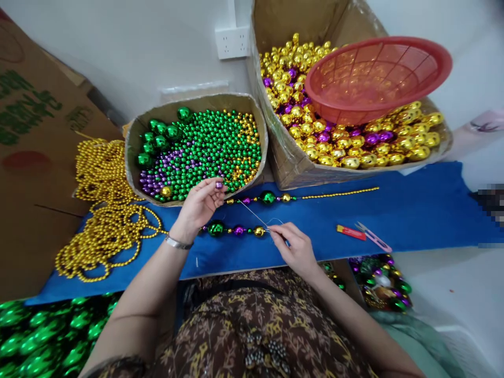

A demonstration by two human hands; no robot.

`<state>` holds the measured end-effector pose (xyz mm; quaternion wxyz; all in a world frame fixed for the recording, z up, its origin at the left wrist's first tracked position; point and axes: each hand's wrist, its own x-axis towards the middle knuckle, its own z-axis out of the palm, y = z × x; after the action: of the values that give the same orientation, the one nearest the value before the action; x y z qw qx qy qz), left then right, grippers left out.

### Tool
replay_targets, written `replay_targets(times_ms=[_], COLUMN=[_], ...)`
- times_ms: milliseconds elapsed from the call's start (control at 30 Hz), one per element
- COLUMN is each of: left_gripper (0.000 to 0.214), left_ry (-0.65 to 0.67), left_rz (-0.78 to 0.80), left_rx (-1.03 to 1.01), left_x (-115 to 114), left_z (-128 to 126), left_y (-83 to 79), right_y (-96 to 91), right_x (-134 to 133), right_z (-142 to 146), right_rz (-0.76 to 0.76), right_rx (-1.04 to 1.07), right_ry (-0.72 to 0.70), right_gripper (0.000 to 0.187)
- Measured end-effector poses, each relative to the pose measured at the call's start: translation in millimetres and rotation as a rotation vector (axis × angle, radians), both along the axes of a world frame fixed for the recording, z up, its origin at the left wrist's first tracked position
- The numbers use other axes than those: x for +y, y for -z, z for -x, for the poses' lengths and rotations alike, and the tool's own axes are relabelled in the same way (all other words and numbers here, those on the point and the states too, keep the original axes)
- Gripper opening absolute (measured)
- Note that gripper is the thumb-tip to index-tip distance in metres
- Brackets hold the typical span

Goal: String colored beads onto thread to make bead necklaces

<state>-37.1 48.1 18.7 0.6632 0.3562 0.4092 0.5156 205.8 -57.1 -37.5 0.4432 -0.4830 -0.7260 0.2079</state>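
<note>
Between the fingertips of my left hand (205,202) is a small purple bead (219,185), held near the front rim of a cardboard box (128,157) of small beads. My right hand (293,247) pinches a long thin needle (252,212) that points up and left, with fine thread curling beside it. Below the left fingers, a strand of green, purple and gold beads (238,230) lies on the blue cloth and runs to the right fingertips. Just behind it is a similar strand (268,198), which ends in a gold bead chain (338,193).
Gold bead chains (106,226) are heaped at the left. A taller carton (291,163) of gold and purple beads stands at the back right, a red basket (378,79) on top. A red-yellow cutter (350,232) and pink thread snips (374,237) lie on the blue cloth (429,210).
</note>
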Motion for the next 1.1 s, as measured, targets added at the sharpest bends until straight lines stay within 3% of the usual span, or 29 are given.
replay_targets(times_ms=[267, 700, 900, 1000, 1100], left_gripper=[0.02, 0.028, 0.029, 0.037, 0.031], left_ry=[0.074, 0.054, 0.076, 0.122, 0.027], left_rz=[0.089, -0.059, -0.347, -0.349, -0.342], left_rx=[-0.099, 0.072, 0.377, 0.377, 0.427], left_x=[-16, -22, -30, -31, -18], left_z=[-19, -21, -30, -33, -29], left_y=[11.0, 10.8, 10.2, 5.3, -2.3], right_y=[-1.9, 2.7, 5.4, 2.4, 1.3], right_x=[-1, -1, 0, 2, 4], right_z=[1, -3, -2, -2, -5], right_rz=[-0.032, -0.025, -0.066, -0.057, -0.039], right_rx=[-0.049, -0.067, -0.152, -0.096, -0.047], right_ry=[0.006, 0.042, 0.056, 0.052, 0.086], right_gripper=[0.018, 0.018, 0.019, 0.018, 0.016])
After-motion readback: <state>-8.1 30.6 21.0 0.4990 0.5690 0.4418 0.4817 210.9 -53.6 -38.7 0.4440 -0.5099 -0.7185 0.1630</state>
